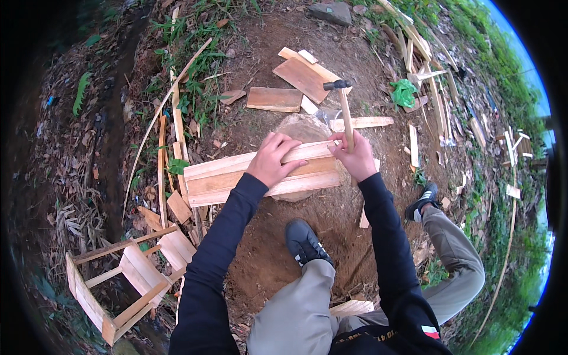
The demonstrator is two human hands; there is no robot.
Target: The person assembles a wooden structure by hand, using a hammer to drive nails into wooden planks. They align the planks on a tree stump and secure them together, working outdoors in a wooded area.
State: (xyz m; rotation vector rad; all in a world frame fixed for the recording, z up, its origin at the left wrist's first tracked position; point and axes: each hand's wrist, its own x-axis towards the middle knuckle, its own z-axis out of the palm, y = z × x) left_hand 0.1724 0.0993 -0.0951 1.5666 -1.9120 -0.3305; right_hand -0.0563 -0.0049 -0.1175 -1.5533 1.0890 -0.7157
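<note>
**Hammer raised over planks on a stump**

We cannot make out any nail: the spot under the hammer is hidden by our right hand (357,158), and whatever that hand may pinch at the plank edge is too small to tell. Most of the stump (303,128) is covered too; only its pale, rounded far side and a sliver of its near edge show from under the planks. Our torso and one knee are cut off at the lower edge of the picture.

Our left hand (274,160) lies flat, fingers spread, pressing down on the wooden planks (220,174), near their right end. These are pale, smooth-sawn boards laid side by side, long and flat, resting across the stump and jutting out well past its left edge. Our right hand is closed around the light wooden handle of the hammer (344,112), which stands nearly upright, its dark metal head at the top, above the stump's far right edge.

Around the stump the ground is bare reddish-brown dirt. Short reddish board offcuts (276,99) lie beyond the stump's far edge, thin pale strips scatter to the right, and a small slatted wooden frame (121,284) sits among dry leaves at the lower left. A crumpled green bag (404,92) lies beyond the strips.
</note>
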